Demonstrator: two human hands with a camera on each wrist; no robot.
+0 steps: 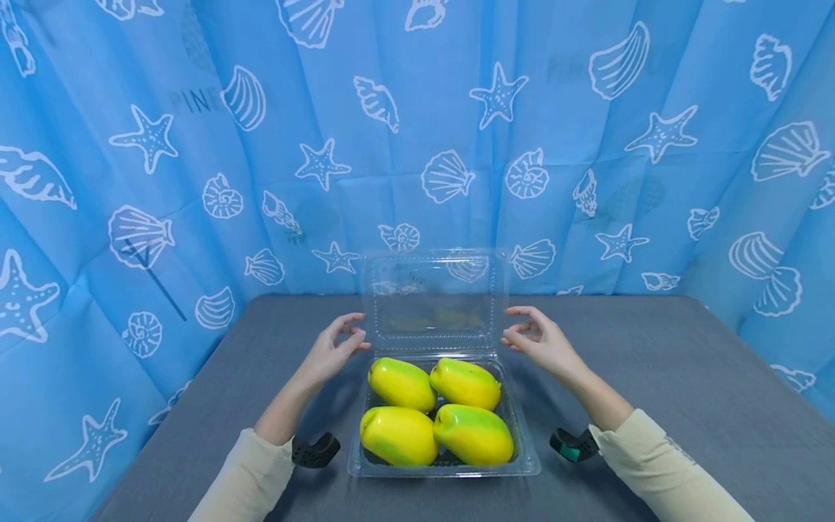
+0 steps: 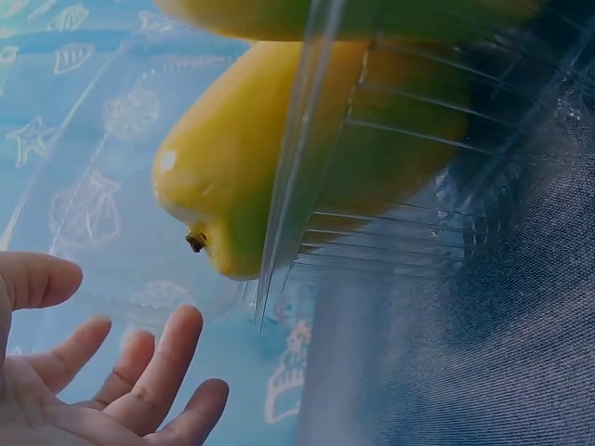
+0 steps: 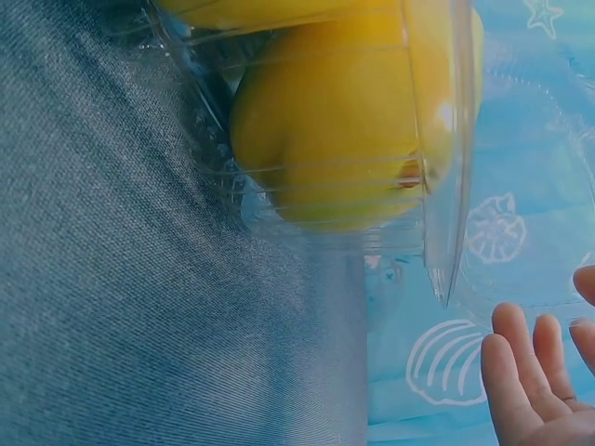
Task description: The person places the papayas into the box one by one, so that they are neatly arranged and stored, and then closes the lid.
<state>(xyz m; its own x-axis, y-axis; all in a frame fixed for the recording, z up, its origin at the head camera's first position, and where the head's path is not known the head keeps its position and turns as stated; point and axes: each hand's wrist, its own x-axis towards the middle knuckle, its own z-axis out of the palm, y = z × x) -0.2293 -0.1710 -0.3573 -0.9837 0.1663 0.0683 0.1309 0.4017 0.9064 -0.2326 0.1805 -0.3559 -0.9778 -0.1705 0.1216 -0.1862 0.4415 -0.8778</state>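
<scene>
A clear plastic clamshell box (image 1: 446, 473) lies on the table with its lid (image 1: 433, 297) raised at the back. Several oblong yellow-green fruits (image 1: 399, 435), like mangoes, fill its base in two rows. My left hand (image 1: 333, 349) is at the lid's left edge near the hinge, fingers loosely bent and nothing in them. On the opposite side my right hand (image 1: 540, 341) mirrors it by the lid's right edge. In the left wrist view the fingers (image 2: 167, 372) are spread apart below a fruit (image 2: 228, 167) with a dark stem end. The right wrist view shows relaxed fingertips (image 3: 511, 325) near the box's rim.
A grey cloth-covered table (image 1: 659, 377) extends to both sides of the box. Behind it hangs a blue curtain (image 1: 561, 145) with white shells and starfish. Black straps (image 1: 316, 451) are on both wrists, beside the box.
</scene>
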